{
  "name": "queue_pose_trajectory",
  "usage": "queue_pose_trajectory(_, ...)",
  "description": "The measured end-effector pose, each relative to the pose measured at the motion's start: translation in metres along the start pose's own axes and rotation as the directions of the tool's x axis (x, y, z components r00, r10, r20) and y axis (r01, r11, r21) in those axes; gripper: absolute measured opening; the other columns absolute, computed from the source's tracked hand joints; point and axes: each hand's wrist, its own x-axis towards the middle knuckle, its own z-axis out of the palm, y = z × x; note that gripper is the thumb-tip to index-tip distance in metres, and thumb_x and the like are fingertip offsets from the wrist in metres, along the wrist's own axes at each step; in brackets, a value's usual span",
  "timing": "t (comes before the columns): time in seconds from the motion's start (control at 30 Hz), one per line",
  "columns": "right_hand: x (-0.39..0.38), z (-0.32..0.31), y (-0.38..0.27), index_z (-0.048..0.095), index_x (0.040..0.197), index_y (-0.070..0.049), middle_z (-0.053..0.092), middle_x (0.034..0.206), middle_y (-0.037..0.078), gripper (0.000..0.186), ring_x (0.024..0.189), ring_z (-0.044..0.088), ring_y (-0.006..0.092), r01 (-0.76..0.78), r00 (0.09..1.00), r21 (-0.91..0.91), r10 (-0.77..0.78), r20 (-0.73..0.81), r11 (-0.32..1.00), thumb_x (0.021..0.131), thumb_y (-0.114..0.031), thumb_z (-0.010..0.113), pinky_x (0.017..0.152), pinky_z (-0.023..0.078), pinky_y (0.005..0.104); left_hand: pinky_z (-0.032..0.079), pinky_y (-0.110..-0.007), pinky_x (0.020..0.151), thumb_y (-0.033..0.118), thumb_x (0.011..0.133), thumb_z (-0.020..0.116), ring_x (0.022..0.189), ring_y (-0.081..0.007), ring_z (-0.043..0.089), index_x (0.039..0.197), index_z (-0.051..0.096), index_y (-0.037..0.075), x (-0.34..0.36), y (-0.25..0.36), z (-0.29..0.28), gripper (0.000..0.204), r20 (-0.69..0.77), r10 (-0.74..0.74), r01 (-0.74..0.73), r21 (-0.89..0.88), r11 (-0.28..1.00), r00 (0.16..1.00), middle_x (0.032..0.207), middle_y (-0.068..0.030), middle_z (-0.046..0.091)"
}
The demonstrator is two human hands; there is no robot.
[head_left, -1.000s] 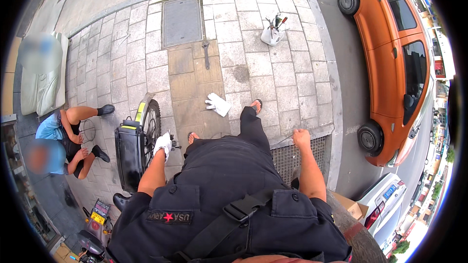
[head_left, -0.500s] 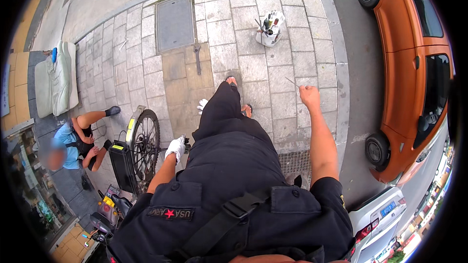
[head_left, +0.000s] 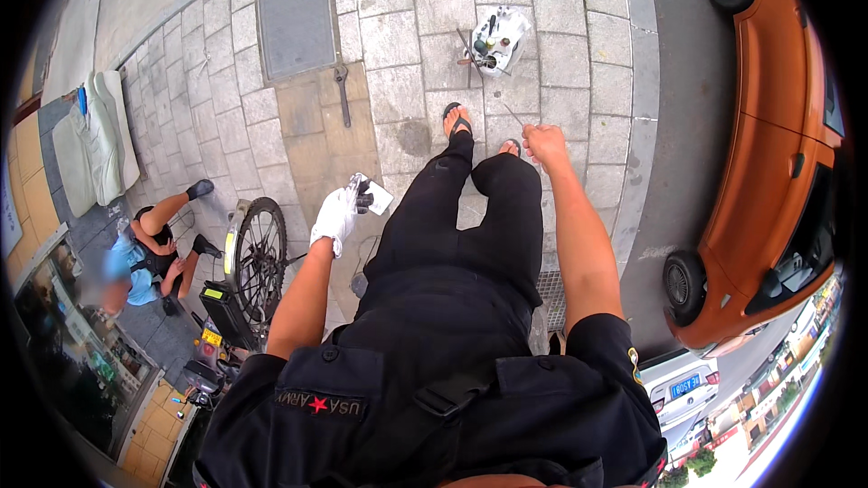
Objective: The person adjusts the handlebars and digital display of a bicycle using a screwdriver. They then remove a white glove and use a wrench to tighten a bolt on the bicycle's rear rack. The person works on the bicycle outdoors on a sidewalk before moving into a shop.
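Observation:
My left hand [head_left: 338, 216] wears a white glove with dark fingertips and is held out over the pavement beside my leg. Its fingers are curled, and a small flat white piece [head_left: 381, 200] shows at their tips; its kind is unclear. My bare right hand [head_left: 546, 145] is closed on the end of a thin metal rod [head_left: 513, 112], which points up and left. Beyond that hand, a pale container [head_left: 512, 47] of bottles and tools stands on the paving. A large dark wrench [head_left: 343, 98] lies on the yellowish paving left of my feet.
A bicycle wheel [head_left: 260, 258] stands at my left, near a seated person [head_left: 142, 278] in light blue. Pale cushions [head_left: 95, 140] lie farther left. A metal hatch cover [head_left: 297, 15] is set in the paving. An orange car [head_left: 768, 172] stands past the kerb at right.
My gloved left hand has come up and forward from beside my hip, with the white piece at its fingertips. My right hand has moved inward and slightly forward with the rod. My legs have stepped.

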Motion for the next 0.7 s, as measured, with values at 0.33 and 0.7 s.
queue_pose_trajectory(0.33, 0.112, 0.056, -0.023, 0.067, 0.079, -0.003, 0.065, 0.068, 0.005, 0.032, 0.05, 0.058, 0.0132, -0.081, 0.996, 0.298, 0.09, -0.018, 0.951, 0.099, -0.029, 0.063, 0.044, 0.046, 0.0299, 0.057, -0.033, 0.082, 0.045, 0.111, 0.051, 0.085, -0.0172, 0.073, 0.126, 0.071, -0.002, 0.037, -0.004, 0.068, 0.053, -0.122, -0.114, 0.111, -0.028, 0.993, 0.986, 0.102, -0.0112, 0.078)
queue_pose_trajectory(0.7, 0.15, 0.065, -0.033, 0.069, 0.084, -0.002, 0.067, 0.072, 0.007, 0.017, 0.052, 0.058, 0.0135, -0.145, 0.989, 0.36, 0.145, 0.029, 0.922, 0.092, -0.016, 0.064, 0.044, 0.047, 0.0289, 0.051, -0.031, 0.068, 0.05, 0.108, 0.053, 0.076, -0.0126, 0.065, 0.114, 0.074, 0.005, -0.006, -0.076, 0.11, 0.05, -0.118, -0.494, 0.48, -0.123, 0.868, 0.862, 0.094, -0.0038, 0.076)
